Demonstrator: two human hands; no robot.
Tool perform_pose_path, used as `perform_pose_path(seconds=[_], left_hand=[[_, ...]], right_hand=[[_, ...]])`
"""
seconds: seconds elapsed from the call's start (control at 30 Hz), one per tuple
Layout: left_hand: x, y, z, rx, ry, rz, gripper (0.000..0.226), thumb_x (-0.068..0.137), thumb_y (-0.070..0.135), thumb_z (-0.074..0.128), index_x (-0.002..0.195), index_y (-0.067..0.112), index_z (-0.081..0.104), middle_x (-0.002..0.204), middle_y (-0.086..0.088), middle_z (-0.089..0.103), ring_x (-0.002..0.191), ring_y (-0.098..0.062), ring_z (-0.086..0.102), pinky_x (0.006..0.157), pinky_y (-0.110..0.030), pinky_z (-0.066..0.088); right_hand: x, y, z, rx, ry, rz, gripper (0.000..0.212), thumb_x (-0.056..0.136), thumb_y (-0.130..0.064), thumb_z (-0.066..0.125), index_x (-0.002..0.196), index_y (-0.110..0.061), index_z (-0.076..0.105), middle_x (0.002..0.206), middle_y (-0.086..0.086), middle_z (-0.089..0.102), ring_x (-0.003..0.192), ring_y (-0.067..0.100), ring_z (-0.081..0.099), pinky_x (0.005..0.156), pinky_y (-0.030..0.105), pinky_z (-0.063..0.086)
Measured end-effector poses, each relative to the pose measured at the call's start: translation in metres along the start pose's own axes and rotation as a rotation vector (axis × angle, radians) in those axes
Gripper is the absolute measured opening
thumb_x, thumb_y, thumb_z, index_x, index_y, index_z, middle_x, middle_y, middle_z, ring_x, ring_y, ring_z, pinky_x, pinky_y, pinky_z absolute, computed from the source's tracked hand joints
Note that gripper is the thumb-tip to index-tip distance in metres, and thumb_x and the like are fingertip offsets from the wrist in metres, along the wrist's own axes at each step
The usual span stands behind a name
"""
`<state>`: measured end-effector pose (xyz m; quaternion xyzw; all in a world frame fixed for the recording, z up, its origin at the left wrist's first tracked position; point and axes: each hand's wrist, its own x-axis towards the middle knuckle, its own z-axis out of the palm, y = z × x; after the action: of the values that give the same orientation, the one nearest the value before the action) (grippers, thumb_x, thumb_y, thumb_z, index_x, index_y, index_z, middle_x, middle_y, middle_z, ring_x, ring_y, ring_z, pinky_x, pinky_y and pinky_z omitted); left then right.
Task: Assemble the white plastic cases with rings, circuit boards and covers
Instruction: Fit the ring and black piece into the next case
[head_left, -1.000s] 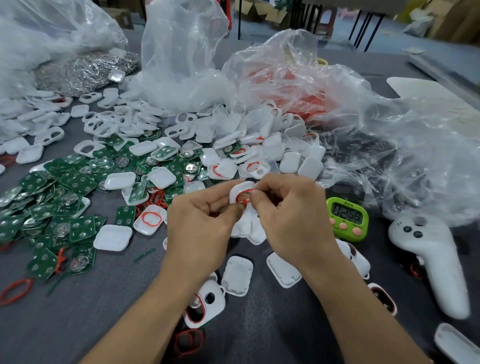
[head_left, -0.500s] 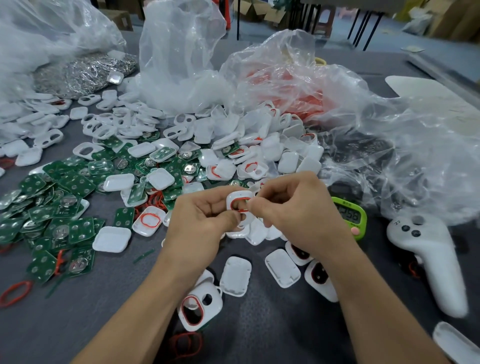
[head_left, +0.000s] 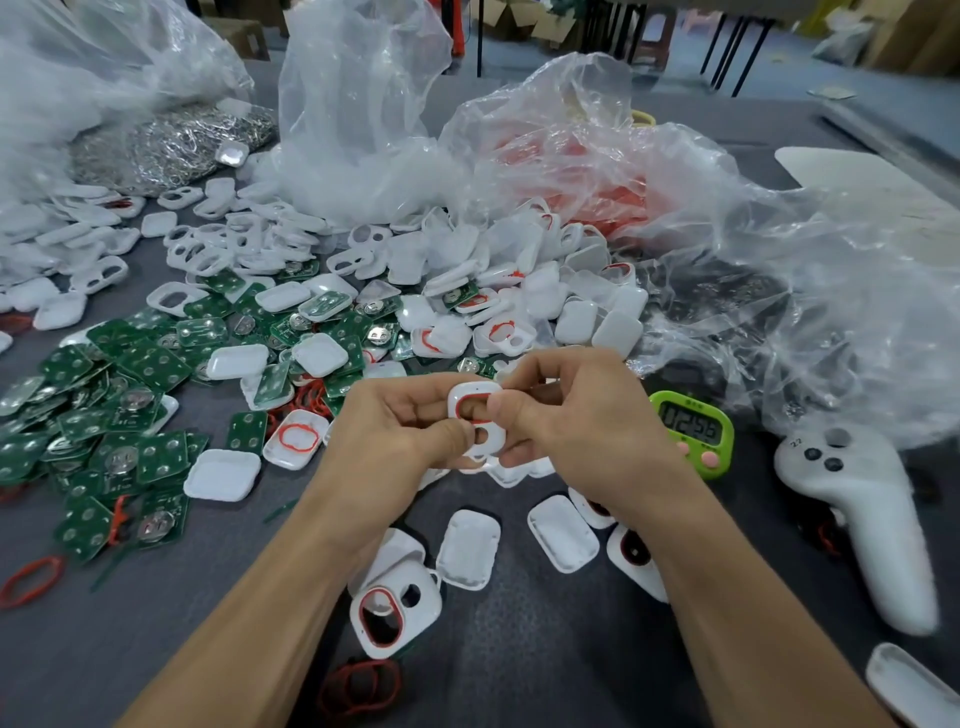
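Both hands hold one white plastic case (head_left: 467, 395) above the table's middle. A red ring (head_left: 459, 405) runs round its large opening. My left hand (head_left: 395, 436) grips the case from the left, thumb by the small lower hole. My right hand (head_left: 576, 415) pinches it from the right, thumb tip pressing on the ring. Green circuit boards (head_left: 130, 395) lie heaped at the left. White cases and covers (head_left: 519, 291) are piled behind the hands. A case with a red ring fitted (head_left: 395, 608) lies near my left forearm.
Loose white covers (head_left: 467, 556) lie between my forearms. A green timer (head_left: 693, 431) and a white controller (head_left: 857, 514) sit to the right. Clear plastic bags (head_left: 753, 270) crowd the back and right. Loose red rings (head_left: 358, 686) lie near the front edge.
The held case has tilted so its open face now points toward the camera, with the ring seated round the opening. Both hands shifted slightly lower and right.
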<state>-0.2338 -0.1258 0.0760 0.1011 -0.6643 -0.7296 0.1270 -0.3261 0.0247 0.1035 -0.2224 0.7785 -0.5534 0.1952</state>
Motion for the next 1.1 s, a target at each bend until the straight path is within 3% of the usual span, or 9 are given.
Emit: perform_pose_path(seconds=[0.23,0.33,0.47,0.57,0.63,0.8,0.93,1.03,1.1], left_hand=[[-0.001,0.003,0.016,0.215,0.227,0.159,0.036,0.077,0.009,0.070,0.092,0.040,0.082,0.078,-0.004,0.079,0.072,-0.039,0.074,0.070,-0.055,0.061],[-0.005,-0.002,0.017,0.466,0.412,0.256,0.038,0.081,0.020,0.073,0.099,0.054,0.076,0.075,0.015,0.076,0.059,-0.004,0.064,0.058,-0.025,0.054],[-0.007,-0.003,0.019,0.677,0.522,0.299,0.034,0.089,0.019,0.077,0.118,0.038,0.076,0.086,0.033,0.069,0.077,0.028,0.057,0.073,0.006,0.038],[-0.010,0.004,0.024,0.617,0.369,0.248,0.043,0.084,0.026,0.078,0.118,0.051,0.071,0.085,0.050,0.061,0.088,0.024,0.062,0.079,0.003,0.043],[-0.009,0.006,0.025,0.584,0.321,0.253,0.045,0.081,0.023,0.079,0.117,0.049,0.073,0.103,0.045,0.066,0.097,0.017,0.066,0.084,-0.008,0.052],[-0.010,0.011,0.025,0.860,0.515,0.283,0.055,0.078,0.059,0.068,0.132,0.055,0.059,0.138,0.040,0.054,0.107,0.013,0.063,0.085,-0.002,0.040],[-0.008,0.010,0.024,0.723,0.324,0.183,0.028,0.086,0.052,0.071,0.109,0.068,0.064,0.080,0.032,0.071,0.069,0.005,0.064,0.058,-0.012,0.043],[-0.003,0.006,0.019,0.499,0.360,0.109,0.033,0.089,0.021,0.078,0.084,0.053,0.075,0.065,0.016,0.071,0.053,-0.004,0.067,0.052,-0.019,0.050],[-0.001,0.005,0.015,0.381,0.386,0.012,0.028,0.089,0.018,0.077,0.084,0.046,0.078,0.061,0.006,0.071,0.049,-0.010,0.066,0.052,-0.024,0.053]], right_hand=[[0.000,-0.002,0.009,-0.024,0.064,-0.055,0.010,0.088,-0.022,0.076,0.079,-0.020,0.073,0.069,-0.001,0.074,0.060,0.016,0.072,0.062,0.040,0.064],[-0.001,-0.004,0.015,-0.011,0.084,-0.050,0.007,0.088,-0.028,0.074,0.085,-0.022,0.077,0.070,-0.002,0.075,0.068,0.017,0.074,0.067,0.042,0.064],[-0.010,-0.007,0.027,0.030,0.085,-0.060,0.019,0.080,-0.045,0.072,0.085,-0.028,0.077,0.071,-0.005,0.076,0.069,0.016,0.075,0.071,0.044,0.063],[-0.009,-0.004,0.023,-0.082,0.233,-0.073,0.013,0.081,-0.041,0.077,0.081,-0.028,0.076,0.070,-0.014,0.074,0.066,0.006,0.071,0.068,0.030,0.059],[-0.005,-0.004,0.019,-0.042,0.208,-0.067,0.008,0.090,-0.031,0.073,0.086,-0.027,0.079,0.071,-0.010,0.075,0.066,0.010,0.072,0.071,0.036,0.061],[0.000,-0.005,0.007,0.041,0.094,-0.060,0.019,0.096,-0.016,0.065,0.081,-0.014,0.077,0.065,0.008,0.072,0.058,0.025,0.071,0.063,0.042,0.062],[0.000,-0.007,-0.005,0.041,-0.011,-0.051,0.016,0.090,-0.022,0.068,0.079,-0.020,0.079,0.066,0.008,0.073,0.060,0.025,0.071,0.058,0.031,0.056],[0.000,-0.004,-0.022,-0.325,0.266,-0.053,0.015,0.090,-0.035,0.071,0.079,-0.028,0.079,0.066,-0.008,0.073,0.063,0.012,0.068,0.065,0.030,0.054],[-0.001,-0.003,-0.038,-0.730,0.453,-0.044,0.013,0.089,-0.031,0.071,0.077,-0.032,0.077,0.072,-0.013,0.072,0.077,0.013,0.064,0.087,0.035,0.050]])
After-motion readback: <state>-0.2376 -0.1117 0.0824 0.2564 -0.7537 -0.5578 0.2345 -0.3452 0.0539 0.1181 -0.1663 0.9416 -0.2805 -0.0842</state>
